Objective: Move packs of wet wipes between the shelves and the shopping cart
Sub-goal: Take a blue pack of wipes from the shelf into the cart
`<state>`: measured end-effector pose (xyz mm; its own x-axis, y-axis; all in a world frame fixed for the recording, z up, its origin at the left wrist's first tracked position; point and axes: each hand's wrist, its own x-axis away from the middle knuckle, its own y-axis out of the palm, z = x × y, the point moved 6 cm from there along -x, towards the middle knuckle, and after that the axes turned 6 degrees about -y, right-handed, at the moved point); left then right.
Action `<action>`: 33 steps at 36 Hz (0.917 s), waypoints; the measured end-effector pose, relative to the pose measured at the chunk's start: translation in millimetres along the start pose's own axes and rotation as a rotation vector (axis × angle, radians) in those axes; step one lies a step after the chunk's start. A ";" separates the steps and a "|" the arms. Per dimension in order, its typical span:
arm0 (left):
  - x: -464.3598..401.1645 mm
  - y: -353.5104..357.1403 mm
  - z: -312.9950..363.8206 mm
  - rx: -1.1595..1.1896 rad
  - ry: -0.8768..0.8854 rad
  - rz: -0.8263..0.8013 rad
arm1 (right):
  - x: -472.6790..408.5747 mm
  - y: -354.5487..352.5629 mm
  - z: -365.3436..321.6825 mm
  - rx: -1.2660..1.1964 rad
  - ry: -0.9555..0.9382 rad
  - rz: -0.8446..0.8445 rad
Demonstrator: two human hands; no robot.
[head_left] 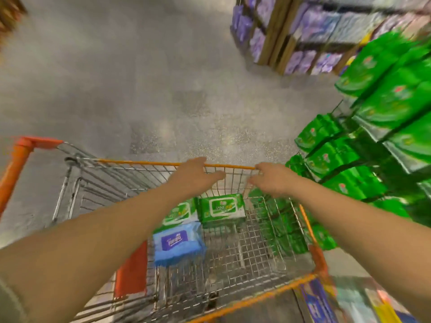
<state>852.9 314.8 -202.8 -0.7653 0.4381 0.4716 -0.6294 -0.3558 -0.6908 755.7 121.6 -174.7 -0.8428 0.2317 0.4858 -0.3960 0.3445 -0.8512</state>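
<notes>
A wire shopping cart (235,257) with orange trim fills the lower middle. Both my hands reach over it to its far rim. My left hand (193,174) grips the orange top rail, thumb stretched to the right. My right hand (268,178) grips the same rail near its right corner. In the basket lie a green pack of wet wipes (221,209), a second green pack (180,213) partly under my left forearm, and a blue pack (177,243) nearer to me. Green packs (382,113) fill the shelves on the right.
The cart's orange handle (21,157) sticks out at the left. Purple and pale packs (310,29) sit on wooden shelves at the top right. Grey speckled floor (140,89) spreads ahead and left. Colourful boxes (326,301) lie at the bottom right. The picture is motion-blurred.
</notes>
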 end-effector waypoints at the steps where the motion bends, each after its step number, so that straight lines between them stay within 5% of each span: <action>1: 8.8 -7.1 4.4 -0.016 0.027 0.007 | 13.9 -8.8 -5.5 -0.005 -0.003 0.044; 10: 85.9 -47.8 67.1 -0.126 0.295 0.037 | 131.1 -72.0 -29.8 0.051 0.048 0.314; 17: 155.3 -47.3 133.4 -0.180 0.521 0.008 | 234.4 -93.3 -20.8 0.103 0.135 0.366; 33: 329.7 51.8 280.6 -0.283 0.955 -0.070 | 497.0 -76.0 79.8 0.084 0.449 0.550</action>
<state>530.1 209.2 70.7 -0.2203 0.9748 -0.0360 -0.5188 -0.1484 -0.8419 337.8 138.0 115.6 -0.7040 0.7102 0.0013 0.0013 0.0031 -1.0000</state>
